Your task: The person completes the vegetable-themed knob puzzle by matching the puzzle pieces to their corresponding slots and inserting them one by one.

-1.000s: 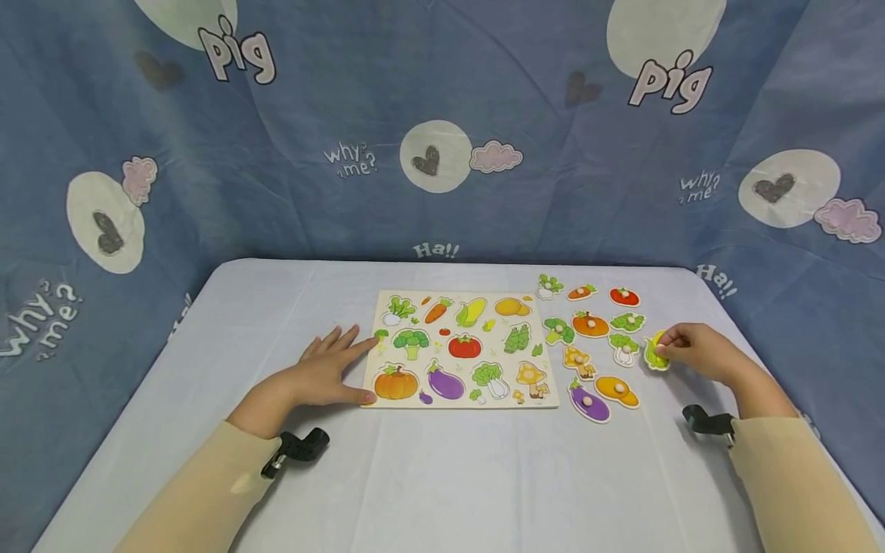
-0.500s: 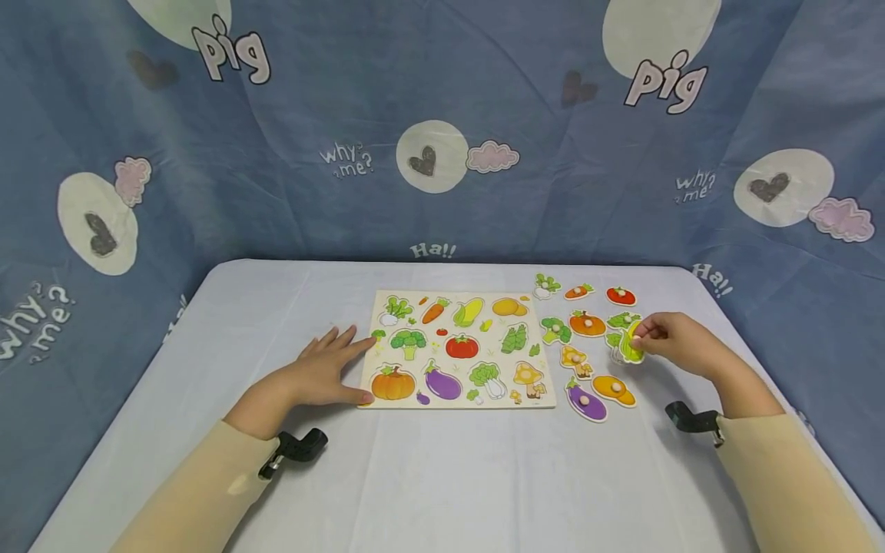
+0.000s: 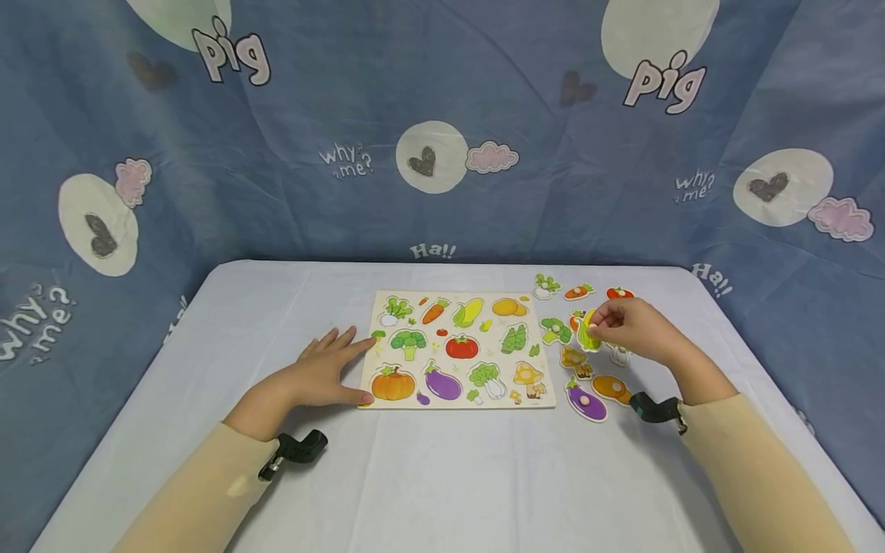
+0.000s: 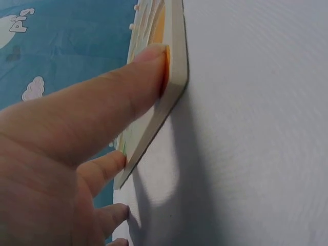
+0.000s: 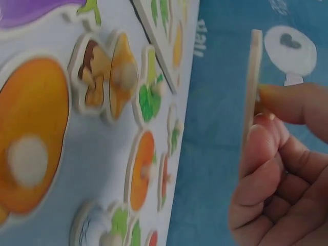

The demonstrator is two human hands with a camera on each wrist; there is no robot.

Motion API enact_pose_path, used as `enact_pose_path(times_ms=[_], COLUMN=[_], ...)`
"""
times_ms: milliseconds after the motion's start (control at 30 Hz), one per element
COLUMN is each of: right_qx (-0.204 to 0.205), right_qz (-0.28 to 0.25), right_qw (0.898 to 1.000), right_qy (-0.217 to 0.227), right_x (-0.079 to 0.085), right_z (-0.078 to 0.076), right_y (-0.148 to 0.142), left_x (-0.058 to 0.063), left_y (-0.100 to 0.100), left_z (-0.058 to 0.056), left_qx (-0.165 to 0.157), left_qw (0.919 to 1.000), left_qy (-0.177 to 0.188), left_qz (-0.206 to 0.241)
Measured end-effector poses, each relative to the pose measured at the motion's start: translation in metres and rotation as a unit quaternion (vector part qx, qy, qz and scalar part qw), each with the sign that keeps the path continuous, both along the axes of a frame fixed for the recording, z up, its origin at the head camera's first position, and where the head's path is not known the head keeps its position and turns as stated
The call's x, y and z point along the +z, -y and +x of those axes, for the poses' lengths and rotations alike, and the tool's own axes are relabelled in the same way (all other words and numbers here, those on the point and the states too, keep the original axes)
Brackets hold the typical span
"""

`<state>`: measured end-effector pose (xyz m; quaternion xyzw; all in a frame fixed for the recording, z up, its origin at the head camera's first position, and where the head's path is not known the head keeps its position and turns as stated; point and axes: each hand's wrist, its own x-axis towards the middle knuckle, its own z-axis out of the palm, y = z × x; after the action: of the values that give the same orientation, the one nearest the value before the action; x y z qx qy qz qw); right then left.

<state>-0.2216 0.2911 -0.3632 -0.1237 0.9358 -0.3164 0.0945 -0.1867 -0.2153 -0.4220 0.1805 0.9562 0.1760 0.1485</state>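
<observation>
My left hand [image 3: 318,376] lies spread at the left edge of a wooden vegetable puzzle board [image 3: 489,349]. In the left wrist view its thumb [image 4: 128,84] presses on the board's corner, and the index fingertip touches the edge farther along. The right hand [image 3: 643,332] pinches a yellow-green corn puzzle piece [image 3: 586,334] over the loose pieces right of the board. Seen edge-on in the right wrist view, that thin piece [image 5: 251,92] stands upright, raised above the table. It hides part of the pumpkin piece [image 3: 575,321].
Loose knobbed pieces lie on the white table [image 3: 449,476]: eggplant [image 3: 586,403], potato [image 3: 610,388], mushroom [image 3: 575,361], broccoli [image 3: 555,330], radish [image 3: 546,286], carrot [image 3: 578,292] and tomato [image 3: 619,293]. A patterned blue cloth [image 3: 290,207] hangs behind.
The right hand has lifted the corn piece from the right side of the loose pieces and carried it left over them, toward the board. The left hand stays on the board's edge.
</observation>
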Motion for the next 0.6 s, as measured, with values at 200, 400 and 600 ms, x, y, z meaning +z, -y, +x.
enact_pose_path(times_ms=[200,400,600], right_qx=[0.013,0.023,0.011], right_qz=[-0.016,-0.029,-0.062], right_qw=[1.0,0.999,0.998], right_qy=[-0.012,-0.025,-0.014], right_x=[-0.006,-0.012,-0.018], right_z=[-0.006,-0.013,-0.019], right_y=[0.022,0.044,0.062], left_x=[-0.001,-0.002,-0.002], left_y=[0.0,0.001,0.0], left_z=[-0.001,0.0,-0.001], left_qx=[0.002,0.005,0.005], left_qw=[1.0,1.0,1.0], left_qy=[0.003,0.004,0.002], left_qz=[0.002,0.006,0.006])
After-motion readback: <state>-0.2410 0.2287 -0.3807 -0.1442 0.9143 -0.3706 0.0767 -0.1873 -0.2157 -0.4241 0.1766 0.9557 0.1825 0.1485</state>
